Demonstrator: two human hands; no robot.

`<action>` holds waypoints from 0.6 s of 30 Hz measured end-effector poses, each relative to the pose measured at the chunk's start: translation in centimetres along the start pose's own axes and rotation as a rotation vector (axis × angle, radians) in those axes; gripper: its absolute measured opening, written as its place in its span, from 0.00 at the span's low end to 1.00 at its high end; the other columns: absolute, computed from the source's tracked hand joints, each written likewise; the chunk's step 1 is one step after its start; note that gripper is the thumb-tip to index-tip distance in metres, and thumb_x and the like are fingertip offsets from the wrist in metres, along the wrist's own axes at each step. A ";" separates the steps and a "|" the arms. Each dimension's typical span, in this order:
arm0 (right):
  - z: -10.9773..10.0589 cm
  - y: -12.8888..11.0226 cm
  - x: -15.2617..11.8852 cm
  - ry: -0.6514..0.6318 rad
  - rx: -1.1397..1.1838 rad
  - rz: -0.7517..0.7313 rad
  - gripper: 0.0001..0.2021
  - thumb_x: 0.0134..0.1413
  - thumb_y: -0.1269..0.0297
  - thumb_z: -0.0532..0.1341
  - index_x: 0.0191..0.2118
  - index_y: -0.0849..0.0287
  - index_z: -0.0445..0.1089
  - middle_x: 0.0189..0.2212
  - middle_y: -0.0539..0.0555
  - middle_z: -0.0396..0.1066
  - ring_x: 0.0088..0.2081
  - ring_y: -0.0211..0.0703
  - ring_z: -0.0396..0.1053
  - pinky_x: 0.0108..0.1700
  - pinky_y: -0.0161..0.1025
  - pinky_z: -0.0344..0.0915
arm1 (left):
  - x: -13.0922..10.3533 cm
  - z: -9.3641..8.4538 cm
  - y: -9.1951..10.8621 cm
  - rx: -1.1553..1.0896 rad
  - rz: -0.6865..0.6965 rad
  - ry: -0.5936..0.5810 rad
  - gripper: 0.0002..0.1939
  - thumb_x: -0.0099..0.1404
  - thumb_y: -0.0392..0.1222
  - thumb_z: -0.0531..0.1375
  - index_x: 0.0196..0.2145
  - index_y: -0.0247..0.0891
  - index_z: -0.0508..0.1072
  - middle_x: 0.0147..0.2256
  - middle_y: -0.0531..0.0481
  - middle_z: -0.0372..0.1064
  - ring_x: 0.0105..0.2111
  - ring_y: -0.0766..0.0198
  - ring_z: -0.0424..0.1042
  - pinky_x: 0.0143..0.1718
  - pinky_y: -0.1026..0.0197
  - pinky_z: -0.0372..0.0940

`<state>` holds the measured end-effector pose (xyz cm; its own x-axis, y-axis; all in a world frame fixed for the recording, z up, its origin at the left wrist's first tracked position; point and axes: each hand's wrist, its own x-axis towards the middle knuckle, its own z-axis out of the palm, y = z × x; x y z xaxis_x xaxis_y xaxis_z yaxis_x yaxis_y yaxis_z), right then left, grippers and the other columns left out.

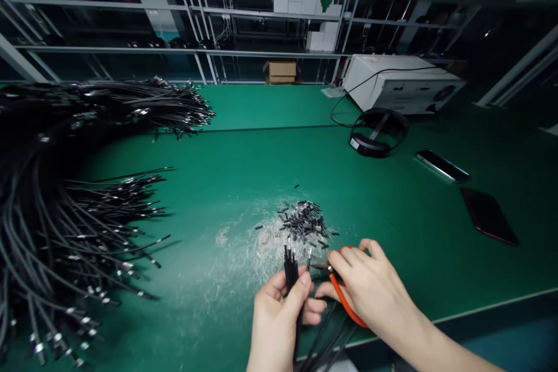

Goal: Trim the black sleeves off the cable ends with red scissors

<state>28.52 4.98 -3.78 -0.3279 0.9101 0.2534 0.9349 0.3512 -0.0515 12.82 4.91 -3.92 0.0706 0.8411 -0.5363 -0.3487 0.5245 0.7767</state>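
My left hand (283, 308) is closed round a small bundle of black cables (291, 270), whose ends point up and away from me. In my right hand (364, 279) are orange-handled cutters (344, 299); their jaws reach left, close to the tip of one cable beside my left thumb. Just beyond the bundle lies a pile of short black cut pieces (305, 221), with whitish fibres (265, 244) scattered round it on the green table (244, 168). More black cables hang below my hands near the table's front edge.
Large bundles of black cables (47, 209) cover the left side. At the right are a black headset (377, 133), a phone (442, 166), a dark red flat object (489, 215) and a white machine (403, 84). Shelving with a cardboard box (281, 71) stands behind.
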 end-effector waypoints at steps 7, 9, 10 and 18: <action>-0.2 0.0 0.2 0.024 -0.027 -0.022 0.14 0.60 0.59 0.51 0.30 0.60 0.67 0.19 0.51 0.66 0.23 0.40 0.64 0.43 0.45 0.49 | -0.2 0.1 -0.4 0.005 0.028 0.019 0.17 0.50 0.42 0.67 0.35 0.29 0.74 0.23 0.50 0.73 0.18 0.69 0.72 0.17 0.71 0.67; -0.3 0.2 0.2 0.014 -0.028 -0.039 0.14 0.61 0.61 0.50 0.28 0.60 0.67 0.18 0.51 0.66 0.22 0.40 0.63 0.44 0.46 0.49 | -0.1 -0.1 -0.6 0.010 0.025 -0.001 0.16 0.51 0.43 0.66 0.36 0.30 0.73 0.23 0.51 0.72 0.18 0.68 0.72 0.18 0.71 0.67; -0.4 0.3 0.2 0.011 -0.028 -0.049 0.14 0.61 0.62 0.50 0.28 0.59 0.67 0.17 0.51 0.66 0.21 0.39 0.63 0.44 0.46 0.49 | -0.1 -0.2 -0.6 0.014 0.023 -0.008 0.16 0.51 0.43 0.66 0.36 0.30 0.73 0.23 0.51 0.72 0.19 0.68 0.72 0.18 0.71 0.67; -0.9 0.6 0.7 -0.033 -0.009 -0.104 0.17 0.61 0.60 0.51 0.24 0.60 0.66 0.15 0.51 0.67 0.18 0.39 0.64 0.44 0.45 0.50 | 0.2 -0.1 -0.6 0.033 0.039 -0.018 0.16 0.52 0.44 0.65 0.36 0.30 0.73 0.24 0.50 0.73 0.19 0.68 0.72 0.19 0.70 0.68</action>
<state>28.99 5.68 -2.75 -0.4274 0.8757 0.2247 0.8967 0.4423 -0.0180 12.97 4.72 -4.55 0.0745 0.8632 -0.4993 -0.3205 0.4949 0.8077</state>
